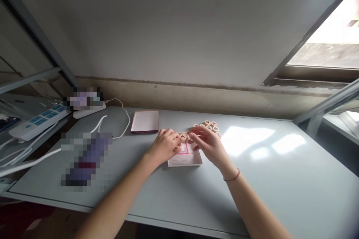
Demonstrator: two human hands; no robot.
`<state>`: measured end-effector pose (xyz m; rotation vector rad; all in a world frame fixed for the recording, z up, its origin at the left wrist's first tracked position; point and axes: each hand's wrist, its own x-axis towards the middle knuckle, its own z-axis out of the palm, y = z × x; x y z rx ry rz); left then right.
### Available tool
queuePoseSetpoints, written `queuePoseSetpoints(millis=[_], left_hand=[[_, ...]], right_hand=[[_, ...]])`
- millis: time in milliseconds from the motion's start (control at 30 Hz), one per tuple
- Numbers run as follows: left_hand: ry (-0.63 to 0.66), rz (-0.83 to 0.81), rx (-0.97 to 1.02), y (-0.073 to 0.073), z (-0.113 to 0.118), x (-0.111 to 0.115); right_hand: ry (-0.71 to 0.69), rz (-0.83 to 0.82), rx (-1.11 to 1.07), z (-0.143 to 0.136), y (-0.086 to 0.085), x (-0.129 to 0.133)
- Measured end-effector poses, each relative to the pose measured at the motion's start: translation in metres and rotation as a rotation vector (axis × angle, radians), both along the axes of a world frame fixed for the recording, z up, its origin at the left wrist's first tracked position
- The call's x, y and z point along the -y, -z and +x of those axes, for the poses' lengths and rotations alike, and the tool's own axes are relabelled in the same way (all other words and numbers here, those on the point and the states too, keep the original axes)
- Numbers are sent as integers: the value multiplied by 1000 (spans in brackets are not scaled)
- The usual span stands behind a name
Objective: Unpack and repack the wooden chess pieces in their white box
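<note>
My hands [183, 143] pinch one disc [183, 137] over the box [185, 160] (its heap [209, 127] lies beside), keeping it steady.

I sit at the desk [280, 179], which runs back to a wall. Near its middle lies a small tray [185, 160], and my two hands meet over its far edge: my left hand [165, 145] on the left, my right hand [209, 143] on the right, with one game piece [183, 136] between their fingertips. Just behind my right hand lies a cluster of pieces [209, 126] on the desk. To the left of these, further back, lies a flat box [145, 121]. Left of the box a cable [123, 119] runs across the desk. Off the desk's left end, a power strip [39, 119] lies on a shelf.
</note>
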<state>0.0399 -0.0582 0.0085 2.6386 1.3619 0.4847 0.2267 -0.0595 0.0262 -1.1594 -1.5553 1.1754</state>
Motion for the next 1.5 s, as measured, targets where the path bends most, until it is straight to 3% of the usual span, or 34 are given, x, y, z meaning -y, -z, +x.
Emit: queuePoseSetpoints(millis=[233, 400, 700, 967, 1167, 1267, 1400, 1433, 1500], left_hand=[[-6, -12, 135, -6, -17, -1], [-7, -104, 187, 0, -27, -3], [26, -242, 164, 5, -26, -5], [30, -258, 168, 12, -27, -7], [38, -242, 168, 12, -27, -6], [31, -236, 168, 12, -26, -7], [20, -249, 155, 14, -26, -7], [19, -249, 156, 15, -26, -7], [18, -243, 158, 18, -27, -7]], right_hand=[[-92, 362, 419, -8, 10, 9], [-84, 512, 718, -19, 18, 12], [-100, 695, 891, -20, 33, 3], [-100, 665, 939, -23, 38, -1], [-113, 616, 845, -18, 28, 2], [16, 509, 739, 1, 21, -8], [355, 349, 812, 32, 14, -44], [398, 301, 878, 37, 12, -56], [355, 166, 1021, 44, 8, -80]])
